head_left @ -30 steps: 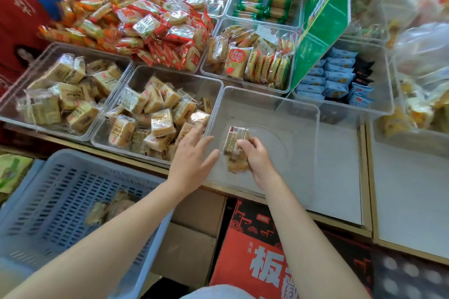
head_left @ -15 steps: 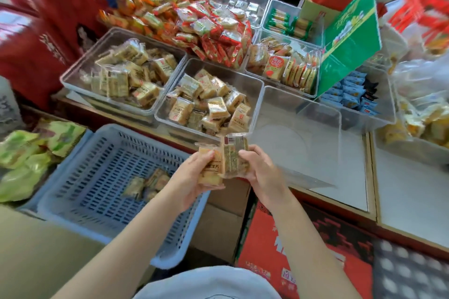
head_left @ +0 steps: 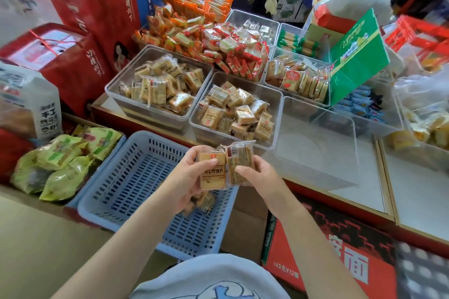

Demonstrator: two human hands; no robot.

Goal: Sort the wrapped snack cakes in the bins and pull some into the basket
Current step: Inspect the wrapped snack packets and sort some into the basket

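My left hand grips a wrapped snack cake with printed characters on its front. Beside it, my right hand grips a second wrapped cake; the two packs touch. Both hands hover over the right end of the blue slatted basket, where a few wrapped cakes lie partly hidden under my left hand. Just behind the hands stand two clear bins of the same tan cakes, one nearer and one to the left. An empty clear bin sits to the right.
Red-wrapped snacks and orange packs pile up behind the bins. Green bags lie left of the basket, red cartons beyond them. A green box leans at the back right. A red carton stands below the counter edge.
My right hand lifted the cakes out of the empty clear bin and carried them left. My left hand joined and took one pack. Both hands now sit over the basket.
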